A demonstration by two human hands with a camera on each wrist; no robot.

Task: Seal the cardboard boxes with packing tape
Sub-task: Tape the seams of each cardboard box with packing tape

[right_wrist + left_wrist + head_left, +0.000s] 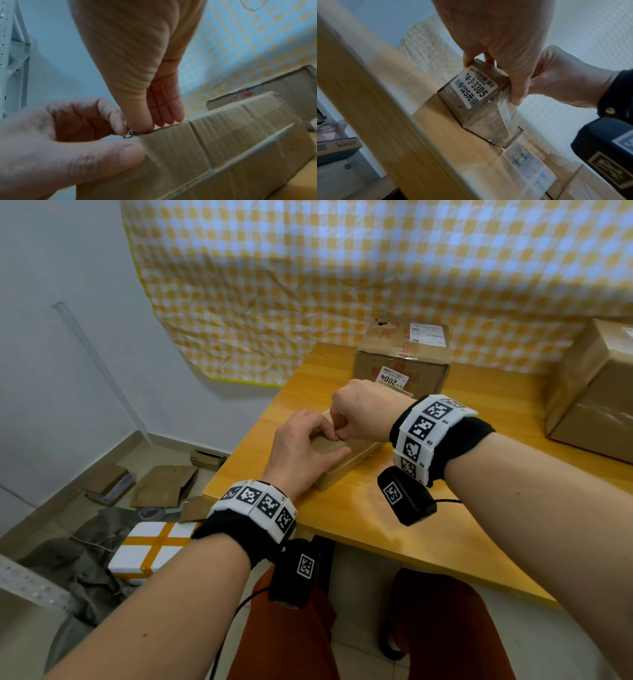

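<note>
My left hand grips small cardboard box on wood table; right hand pinches tiny metal bit at box's top edge.

Wooden table, three cardboard boxes resting on it

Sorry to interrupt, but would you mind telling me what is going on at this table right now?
A person is working on a small cardboard box near the left edge of the wooden table. The left hand holds the box, while the right hand pinches something small and metallic at its top edge. Two bigger boxes stand on the table: one behind, one at the right. No tape roll is in either hand.
</note>
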